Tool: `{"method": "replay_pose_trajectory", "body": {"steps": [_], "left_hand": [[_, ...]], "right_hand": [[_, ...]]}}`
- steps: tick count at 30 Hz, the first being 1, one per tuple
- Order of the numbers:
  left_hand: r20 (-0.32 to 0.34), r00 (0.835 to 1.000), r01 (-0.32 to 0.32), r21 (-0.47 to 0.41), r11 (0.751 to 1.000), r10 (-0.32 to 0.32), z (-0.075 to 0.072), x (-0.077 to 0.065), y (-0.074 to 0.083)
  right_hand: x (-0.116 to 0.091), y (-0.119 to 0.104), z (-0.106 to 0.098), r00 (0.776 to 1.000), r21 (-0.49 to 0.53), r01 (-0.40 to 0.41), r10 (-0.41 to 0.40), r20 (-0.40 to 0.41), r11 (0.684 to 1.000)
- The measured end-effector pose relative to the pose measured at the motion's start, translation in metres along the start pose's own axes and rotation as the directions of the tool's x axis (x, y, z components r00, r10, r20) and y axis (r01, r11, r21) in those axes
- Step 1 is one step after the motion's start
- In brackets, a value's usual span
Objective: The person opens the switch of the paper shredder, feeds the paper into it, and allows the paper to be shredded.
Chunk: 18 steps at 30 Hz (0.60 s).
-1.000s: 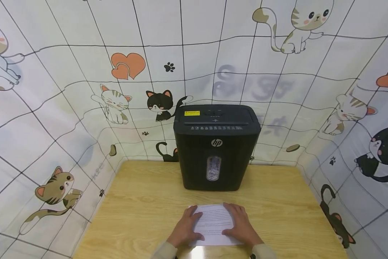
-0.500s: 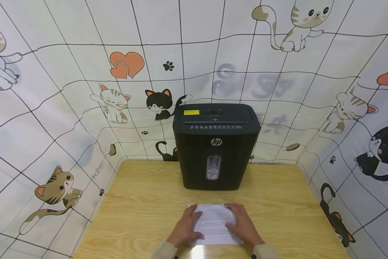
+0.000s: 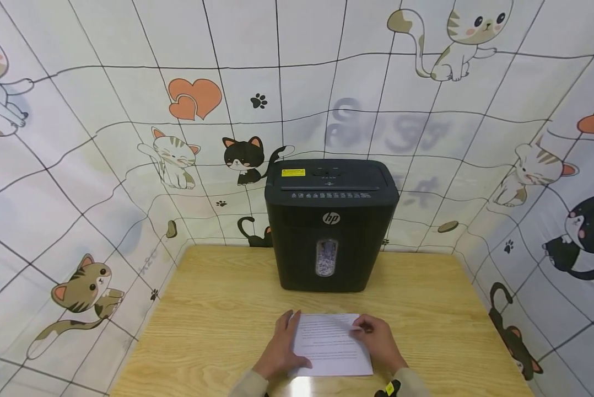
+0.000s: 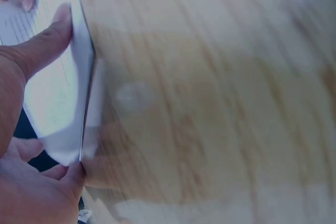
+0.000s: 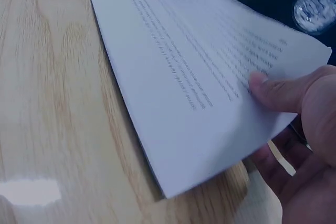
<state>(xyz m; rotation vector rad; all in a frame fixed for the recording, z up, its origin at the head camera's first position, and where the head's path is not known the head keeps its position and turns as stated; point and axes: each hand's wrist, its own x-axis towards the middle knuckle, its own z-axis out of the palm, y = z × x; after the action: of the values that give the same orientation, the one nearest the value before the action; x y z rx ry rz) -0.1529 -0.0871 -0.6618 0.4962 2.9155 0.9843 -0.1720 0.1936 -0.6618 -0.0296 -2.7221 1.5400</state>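
Note:
Printed paper (image 3: 328, 343) lies on the wooden table in front of a black HP paper shredder (image 3: 302, 248). My left hand (image 3: 283, 348) rests along the paper's left side, its thumb laid on the top face and its fingers fairly straight at the edge. With thumb above and fingers below, my right hand (image 3: 382, 343) pinches the right side of the paper. The right wrist view shows that edge of the paper (image 5: 173, 129) raised a little off the table. Whether it is one sheet or several I cannot tell.
The shredder's window (image 3: 326, 258) shows white shreds inside. Its feed slot (image 3: 329, 189) runs across the top. Cat-patterned cloth walls (image 3: 287, 82) stand behind and on both sides of the wooden table (image 3: 217, 320).
My right hand has gone from lying on the paper's right side to pinching that edge, shifting slightly right. My left hand has stayed nearly in place, its fingers straighter.

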Motion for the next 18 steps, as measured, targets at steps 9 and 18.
{"method": "replay_pose_trajectory", "body": {"steps": [9,18], "left_hand": [[-0.133,0.991,0.011,-0.153,0.988,-0.032,0.004,0.001,-0.009],[-0.185,0.982,-0.046,-0.419,0.907,-0.035,-0.002,0.000,-0.015]], "right_hand": [[-0.005,0.004,-0.011,0.989,0.278,-0.025,-0.017,0.148,0.960],[-0.008,-0.003,-0.019,0.975,0.210,-0.135,0.092,0.202,0.968]]}}
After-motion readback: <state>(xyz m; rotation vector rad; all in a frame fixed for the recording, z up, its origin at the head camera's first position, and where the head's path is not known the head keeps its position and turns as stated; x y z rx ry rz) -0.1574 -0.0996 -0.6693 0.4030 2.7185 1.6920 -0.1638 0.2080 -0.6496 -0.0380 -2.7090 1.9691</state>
